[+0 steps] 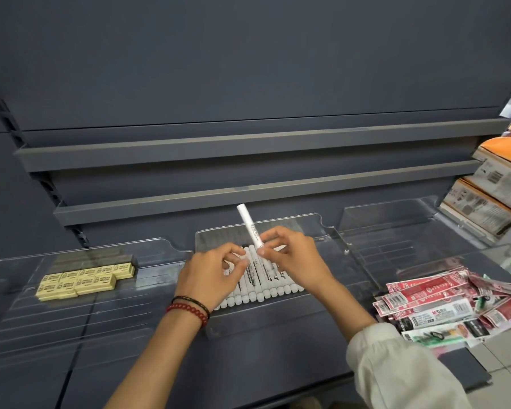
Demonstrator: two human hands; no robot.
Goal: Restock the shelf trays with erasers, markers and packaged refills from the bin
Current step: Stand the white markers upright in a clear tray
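Three clear plastic trays sit side by side on a dark grey shelf. The left tray (pixel 12 293) holds several pale yellow erasers (pixel 84 281) in rows. In the middle tray (pixel 307 224) lies a row of several white markers (pixel 266 286). My right hand (pixel 295 258) pinches one white marker (pixel 250 224) by its lower end, and it stands tilted up above the row. My left hand (pixel 211 277) hovers over the left part of the row with its fingers curled onto the markers. A heap of red and white packaged refills (pixel 443 305) lies in the right tray (pixel 396 231).
Two bare grey shelf ledges (pixel 248 149) run above the trays against the dark back panel. Stacked orange and white boxes (pixel 490 196) stand at the far right. Light floor tiles (pixel 502 358) show below the shelf's right end.
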